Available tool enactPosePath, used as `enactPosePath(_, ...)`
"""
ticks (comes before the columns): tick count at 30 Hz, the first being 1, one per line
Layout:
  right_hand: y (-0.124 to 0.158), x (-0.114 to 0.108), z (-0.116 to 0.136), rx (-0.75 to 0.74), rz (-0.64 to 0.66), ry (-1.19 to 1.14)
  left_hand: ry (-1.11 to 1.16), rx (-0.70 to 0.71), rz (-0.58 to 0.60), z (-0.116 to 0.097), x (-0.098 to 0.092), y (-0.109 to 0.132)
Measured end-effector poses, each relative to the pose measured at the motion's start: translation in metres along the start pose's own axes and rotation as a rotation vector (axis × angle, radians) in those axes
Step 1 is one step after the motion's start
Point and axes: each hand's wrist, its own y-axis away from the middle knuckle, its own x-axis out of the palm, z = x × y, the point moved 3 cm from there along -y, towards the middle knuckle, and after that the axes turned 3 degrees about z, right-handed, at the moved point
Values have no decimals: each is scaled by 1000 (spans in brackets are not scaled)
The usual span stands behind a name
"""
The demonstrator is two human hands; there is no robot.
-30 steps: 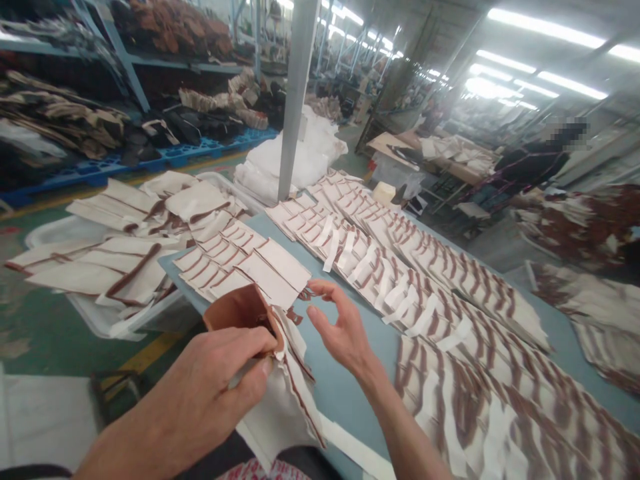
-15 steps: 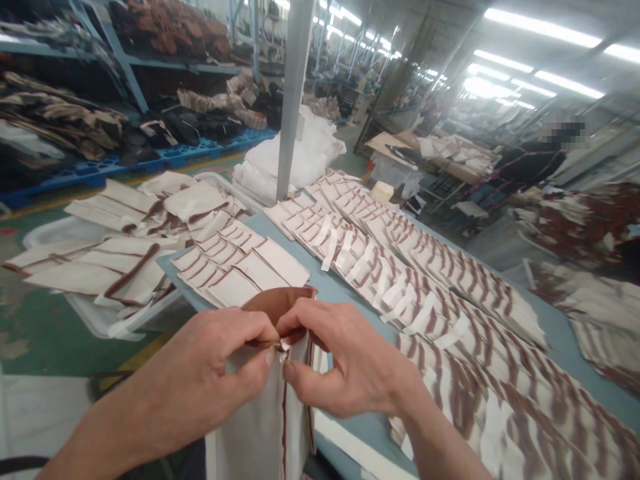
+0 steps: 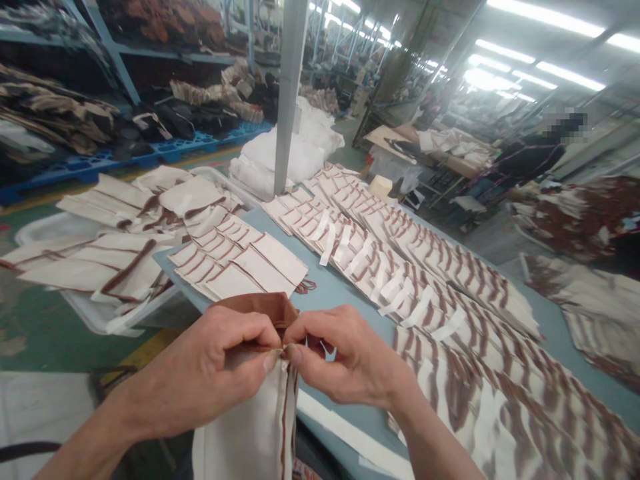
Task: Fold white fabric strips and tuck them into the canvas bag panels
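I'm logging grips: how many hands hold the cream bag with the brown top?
2. The left hand pinches the cream bag at its top from the left; the right hand from the right. No other hand shows near it.

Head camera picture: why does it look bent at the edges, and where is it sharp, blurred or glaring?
In the head view, the wide lens tilts the pillar and stretches the rows of cream pieces toward the edges; the left hand, right hand and the cream pouch they pinch are sharp; the ceiling lights blow out white with haze around them; the far right is smeared.
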Motion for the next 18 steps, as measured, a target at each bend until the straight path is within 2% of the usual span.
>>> enactPosePath(6, 0, 5, -7, 70, -14, -121, -88, 85, -93, -3, -2, 1)
enactPosePath(10, 1, 16, -8, 120, -36, -231, 57, -17, -98, 4, -2, 0)
enactPosePath(14, 1, 24, -8, 139, -44, -263, 248, -93, -30, 12, 2, 2)
enactPosePath(18, 2, 27, -10, 146, -48, -310, 329, -146, 8, 15, 5, 5)
